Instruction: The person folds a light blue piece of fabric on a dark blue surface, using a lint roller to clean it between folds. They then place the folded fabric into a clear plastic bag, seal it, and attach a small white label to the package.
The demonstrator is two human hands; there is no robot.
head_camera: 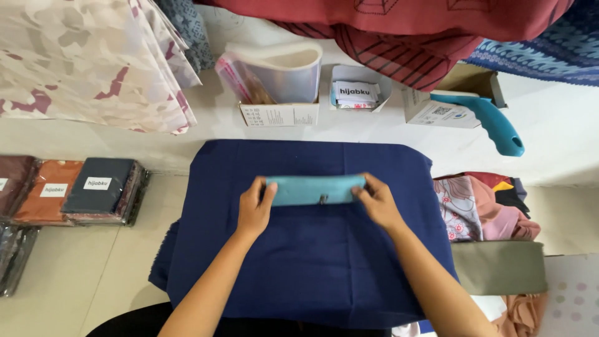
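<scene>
Pressing a flat teal board (315, 190) down across a navy blue cloth (312, 249), I have my left hand (254, 209) clamped on its left end and my right hand (376, 201) on its right end, fingers curled over the top edge and thumbs underneath. The board lies crosswise, a little above the middle of the cloth, which is spread smooth over the pale table (561, 131) and hangs off the near edge toward me. To my eye this is the folding stage: the board sits as a guide, and the next move would call for keeping it square and steady while the cloth is brought over it evenly (any slip would skew the crease). The cloth looks plain, matte and dark, with a faint vertical crease running down its centre and a slightly frayed left corner. Packed scarves (100, 189) sit stacked to my left, a heap of patterned fabrics (480, 209) to my right.
</scene>
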